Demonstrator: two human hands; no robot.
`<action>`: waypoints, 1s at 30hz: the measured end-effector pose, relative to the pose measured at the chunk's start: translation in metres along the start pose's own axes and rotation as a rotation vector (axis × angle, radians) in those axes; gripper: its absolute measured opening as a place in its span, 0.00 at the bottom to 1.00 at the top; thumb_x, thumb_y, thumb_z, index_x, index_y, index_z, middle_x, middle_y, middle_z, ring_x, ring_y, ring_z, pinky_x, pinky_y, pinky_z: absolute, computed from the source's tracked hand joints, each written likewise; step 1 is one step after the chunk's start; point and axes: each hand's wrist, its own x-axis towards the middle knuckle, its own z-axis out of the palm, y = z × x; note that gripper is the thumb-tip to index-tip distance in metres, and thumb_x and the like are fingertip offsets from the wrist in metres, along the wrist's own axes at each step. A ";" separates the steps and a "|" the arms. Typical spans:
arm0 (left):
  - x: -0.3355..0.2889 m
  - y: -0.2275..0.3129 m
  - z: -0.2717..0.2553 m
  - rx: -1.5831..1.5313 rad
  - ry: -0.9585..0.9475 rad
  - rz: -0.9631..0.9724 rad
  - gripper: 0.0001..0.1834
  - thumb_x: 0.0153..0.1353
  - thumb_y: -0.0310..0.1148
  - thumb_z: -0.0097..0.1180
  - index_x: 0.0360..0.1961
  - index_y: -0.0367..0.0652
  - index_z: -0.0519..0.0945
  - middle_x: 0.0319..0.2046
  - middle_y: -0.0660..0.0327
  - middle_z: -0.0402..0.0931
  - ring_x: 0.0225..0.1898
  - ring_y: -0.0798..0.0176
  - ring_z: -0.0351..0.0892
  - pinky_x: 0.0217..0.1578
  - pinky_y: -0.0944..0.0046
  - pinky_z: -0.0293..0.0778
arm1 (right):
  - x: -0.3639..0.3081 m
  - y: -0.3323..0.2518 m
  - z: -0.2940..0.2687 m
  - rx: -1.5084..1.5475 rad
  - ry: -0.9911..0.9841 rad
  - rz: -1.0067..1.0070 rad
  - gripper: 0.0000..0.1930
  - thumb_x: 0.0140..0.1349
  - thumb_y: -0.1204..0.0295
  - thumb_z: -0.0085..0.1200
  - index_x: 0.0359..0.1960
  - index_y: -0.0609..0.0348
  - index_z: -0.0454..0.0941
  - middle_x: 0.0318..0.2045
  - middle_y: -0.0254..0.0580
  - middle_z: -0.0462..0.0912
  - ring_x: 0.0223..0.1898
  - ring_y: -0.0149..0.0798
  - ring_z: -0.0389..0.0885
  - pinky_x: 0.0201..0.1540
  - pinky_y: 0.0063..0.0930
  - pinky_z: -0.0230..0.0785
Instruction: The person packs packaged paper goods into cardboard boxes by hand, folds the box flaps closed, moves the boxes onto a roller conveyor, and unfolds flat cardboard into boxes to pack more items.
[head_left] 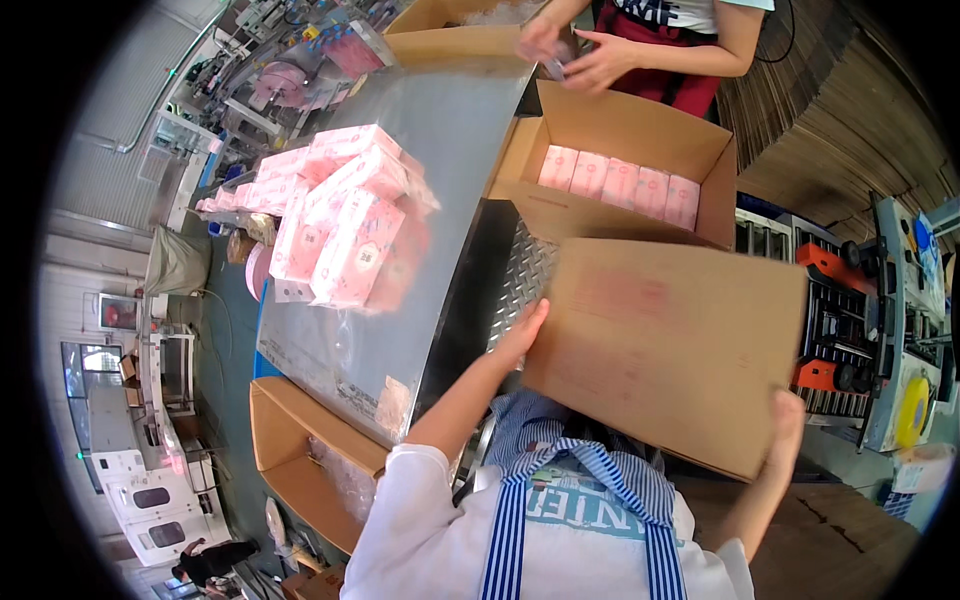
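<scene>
In front of my body I hold a brown cardboard carton [665,345], tilted, with its broad side facing up and faint reddish marks on it. It looks folded flat, though its underside is hidden. My left hand [522,335] grips its left edge, the thumb showing and the other fingers mostly hidden. On the right edge, near the lower corner, my right hand [787,430] is closed, its fingertips partly out of sight. Just beyond stands an open cardboard box [590,212] with a row of pink-and-white packs [620,185] inside.
A metal table [390,335] on my left carries a heap of pink wrapped packs [350,240]. Across from me are a co-worker's hands [590,62]. An open carton [300,455] stands at lower left, a roller conveyor [830,320] at right, stacked cardboard [830,120] behind.
</scene>
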 end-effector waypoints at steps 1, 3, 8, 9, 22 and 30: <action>0.011 -0.013 -0.012 0.296 0.133 -0.008 0.31 0.67 0.52 0.35 0.60 0.39 0.64 0.56 0.54 0.66 0.59 0.61 0.61 0.58 0.63 0.58 | 0.005 0.011 0.017 -0.181 -0.161 -0.099 0.13 0.62 0.63 0.51 0.25 0.59 0.74 0.31 0.38 0.82 0.28 0.32 0.77 0.31 0.26 0.70; -0.008 0.018 -0.034 0.334 0.134 0.042 0.36 0.64 0.58 0.36 0.61 0.38 0.62 0.59 0.50 0.64 0.62 0.57 0.59 0.60 0.62 0.55 | 0.017 -0.008 0.080 -0.389 -0.403 -0.322 0.11 0.59 0.63 0.55 0.31 0.59 0.76 0.34 0.41 0.81 0.36 0.39 0.76 0.39 0.31 0.69; -0.071 0.099 -0.083 -0.072 0.033 -0.150 0.42 0.61 0.64 0.36 0.62 0.36 0.60 0.61 0.51 0.61 0.63 0.55 0.57 0.62 0.60 0.51 | 0.059 0.035 0.078 -1.364 0.512 -0.365 0.33 0.52 0.68 0.59 0.59 0.60 0.59 0.55 0.55 0.69 0.55 0.53 0.68 0.55 0.43 0.61; -0.070 0.091 -0.096 0.031 0.085 -0.119 0.42 0.61 0.63 0.38 0.62 0.37 0.60 0.60 0.53 0.62 0.62 0.55 0.58 0.61 0.59 0.53 | 0.065 0.077 0.058 -1.147 0.406 -0.288 0.30 0.54 0.68 0.58 0.58 0.61 0.61 0.52 0.58 0.70 0.53 0.55 0.69 0.53 0.43 0.62; 0.005 -0.007 -0.077 0.189 0.171 -0.126 0.20 0.55 0.35 0.59 0.47 0.37 0.73 0.34 0.57 0.79 0.34 0.61 0.79 0.36 0.61 0.75 | 0.077 0.119 -0.071 -0.683 0.089 0.056 0.18 0.60 0.69 0.49 0.49 0.69 0.70 0.44 0.56 0.78 0.47 0.54 0.76 0.50 0.36 0.65; 0.022 -0.055 -0.071 1.223 0.454 -0.155 0.21 0.52 0.39 0.57 0.46 0.42 0.72 0.48 0.52 0.69 0.51 0.48 0.68 0.48 0.54 0.70 | 0.059 0.072 0.052 -0.935 0.016 0.067 0.16 0.60 0.69 0.49 0.48 0.65 0.71 0.41 0.56 0.79 0.48 0.56 0.74 0.48 0.37 0.66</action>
